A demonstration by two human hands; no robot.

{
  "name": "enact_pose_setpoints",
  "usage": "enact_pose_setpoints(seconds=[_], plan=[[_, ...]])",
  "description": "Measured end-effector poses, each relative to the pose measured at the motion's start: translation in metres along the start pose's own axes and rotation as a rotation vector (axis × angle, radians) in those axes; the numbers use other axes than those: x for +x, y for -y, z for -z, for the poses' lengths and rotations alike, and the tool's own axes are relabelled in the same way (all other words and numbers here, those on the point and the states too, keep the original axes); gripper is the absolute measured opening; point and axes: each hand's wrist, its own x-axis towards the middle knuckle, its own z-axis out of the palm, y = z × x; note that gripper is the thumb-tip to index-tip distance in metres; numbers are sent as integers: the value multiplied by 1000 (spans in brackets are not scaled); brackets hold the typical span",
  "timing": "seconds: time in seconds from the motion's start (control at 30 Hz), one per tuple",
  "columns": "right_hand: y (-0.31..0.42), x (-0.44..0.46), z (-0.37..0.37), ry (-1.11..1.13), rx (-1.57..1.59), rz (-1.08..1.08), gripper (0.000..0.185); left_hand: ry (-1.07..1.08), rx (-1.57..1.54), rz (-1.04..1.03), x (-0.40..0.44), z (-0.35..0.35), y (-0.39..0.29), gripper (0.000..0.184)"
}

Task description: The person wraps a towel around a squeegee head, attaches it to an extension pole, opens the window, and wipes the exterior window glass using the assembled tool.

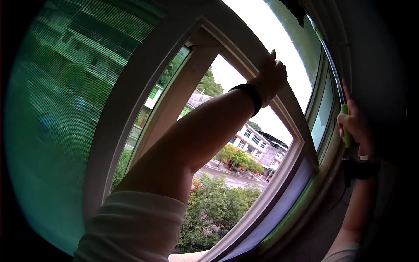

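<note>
My left hand (271, 77) reaches up across the view, a dark band on its wrist. Its fingers are curled over the upper bar of the window frame (244, 52). My right hand (354, 123), on the right side, is wrapped around the green grip of a long-handled duster (335, 72). One finger of that hand points up along the metal pole. At the pole's top, a dark, fuzzy head (295, 9) is partly cut off by the view's edge. A dark band also sits on my right wrist.
A mesh screen (65, 109) covers the left side. Through the opening show leafy bushes (216, 214), a road and a white building (251, 142). The window sill track (288, 216) runs along the lower right. A dark wall stands behind my right arm.
</note>
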Motion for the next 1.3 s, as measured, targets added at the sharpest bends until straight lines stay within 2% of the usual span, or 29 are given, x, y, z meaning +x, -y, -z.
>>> enact_pose_setpoints(seconds=[0.07,0.13,0.27,0.33,0.4,0.53,0.6,0.67,0.73,0.77,0.8,0.9,0.93,1.0,1.1,1.2,1.3], plan=[[24,79,-5,-76,-104,82,94,-74,15,0,-1,-1,4,11],[51,127,-12,-80,-39,143,94,-108,55,-1,-1,-5,3,10],[70,134,-35,-51,54,214,92,-131,71,-27,-3,-7,5,9],[61,83,-38,-30,-11,181,90,-142,39,-7,0,-12,2,9],[28,21,-32,25,-59,109,95,-145,33,5,2,-11,4,9],[-5,-160,-24,188,-82,-16,100,-117,74,-35,-2,-5,7,10],[-9,-251,-16,288,-120,-20,85,-82,67,-45,-1,-3,3,9],[-6,-316,-10,324,-264,174,87,-26,46,-9,3,-6,4,9],[-9,-330,-6,335,-286,130,89,-93,55,-26,2,-8,7,7],[-10,-327,-5,328,-283,79,90,-124,49,-37,-1,-9,4,7],[-9,-317,-4,307,-282,33,91,-28,-6,-9,3,-3,4,6],[-5,-266,-10,186,-238,-125,94,48,-14,-16,2,5,4,7],[-2,-244,-13,125,-203,-177,95,-72,52,-22,-2,-6,2,9],[10,-190,-16,43,-160,-202,98,-72,46,-3,-3,-7,0,10],[34,-94,-13,30,-39,-53,100,-12,73,-8,-6,4,2,14],[55,-36,-11,21,45,101,98,-35,60,9,-3,-3,1,16],[116,52,-12,-34,48,150,96,-11,69,-13,-6,11,5,17]])
